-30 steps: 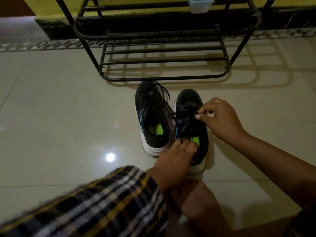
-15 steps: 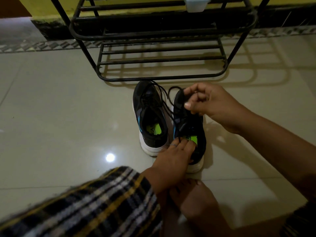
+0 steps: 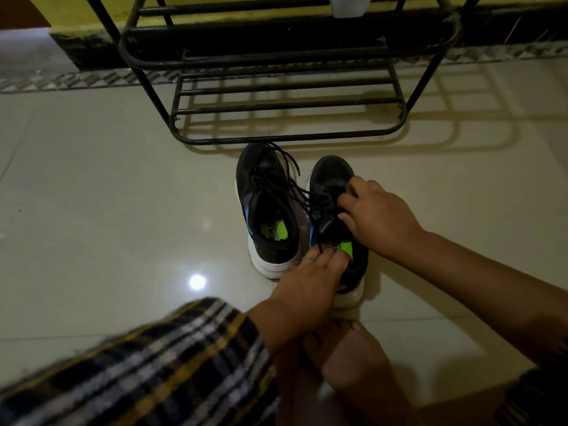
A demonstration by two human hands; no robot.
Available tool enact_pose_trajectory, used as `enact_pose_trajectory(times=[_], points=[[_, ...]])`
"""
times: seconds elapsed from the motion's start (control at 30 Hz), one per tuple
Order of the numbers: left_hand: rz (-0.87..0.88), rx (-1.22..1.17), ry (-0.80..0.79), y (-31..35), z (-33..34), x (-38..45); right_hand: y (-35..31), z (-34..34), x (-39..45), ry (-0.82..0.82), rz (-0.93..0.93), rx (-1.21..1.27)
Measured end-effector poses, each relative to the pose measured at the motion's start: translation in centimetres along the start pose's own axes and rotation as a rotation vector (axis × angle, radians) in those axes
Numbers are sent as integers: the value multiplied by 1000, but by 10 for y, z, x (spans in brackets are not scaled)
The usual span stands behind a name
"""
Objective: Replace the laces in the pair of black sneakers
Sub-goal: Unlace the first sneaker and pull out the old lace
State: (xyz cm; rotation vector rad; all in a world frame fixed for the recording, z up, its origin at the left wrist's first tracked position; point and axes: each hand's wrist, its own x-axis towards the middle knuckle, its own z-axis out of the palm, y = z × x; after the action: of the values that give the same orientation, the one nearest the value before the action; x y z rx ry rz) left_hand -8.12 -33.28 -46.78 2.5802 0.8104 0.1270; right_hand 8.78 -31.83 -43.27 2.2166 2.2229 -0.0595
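Glossy pale floor (image 3: 92, 210) carries a black metal shoe rack (image 3: 285, 87) by the wall; just before it stand two black sneakers (image 3: 267, 210), side by side, toes toward the rack. Right hand (image 3: 378, 216) pinches the right sneaker's lace (image 3: 322, 199); left hand (image 3: 307, 284) rests fingers straight on its collar.

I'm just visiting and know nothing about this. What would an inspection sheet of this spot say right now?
Surface: glossy tiled floor, a lamp's glare on it.
Job's things: left sneaker with loose laces; right sneaker, partly covered by hands.
Clutter: nothing seen.
Grips: left hand rests its fingers in the right sneaker's opening; right hand pinches its lace.
Cables: nothing seen.
Surroundings: black metal shoe rack, a white container on it, yellow wall behind.
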Motion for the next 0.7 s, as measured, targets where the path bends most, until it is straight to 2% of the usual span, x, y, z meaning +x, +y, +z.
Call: enact_pose_trajectory(times=[0.33,0.4,0.53,0.63,0.7], points=[[-13,-27,-55,1,1,0,-9,-7,-1,230,-146,79],[-5,-20,-49,0,0,0,-19,-17,0,226,-129,236],[10,-27,-21,-1,1,0,-38,-45,5,115,-117,654],[26,-4,2,-2,2,0,-41,-54,9,63,-124,706],[8,-27,-23,-1,1,0,-33,-49,11,21,-75,597]])
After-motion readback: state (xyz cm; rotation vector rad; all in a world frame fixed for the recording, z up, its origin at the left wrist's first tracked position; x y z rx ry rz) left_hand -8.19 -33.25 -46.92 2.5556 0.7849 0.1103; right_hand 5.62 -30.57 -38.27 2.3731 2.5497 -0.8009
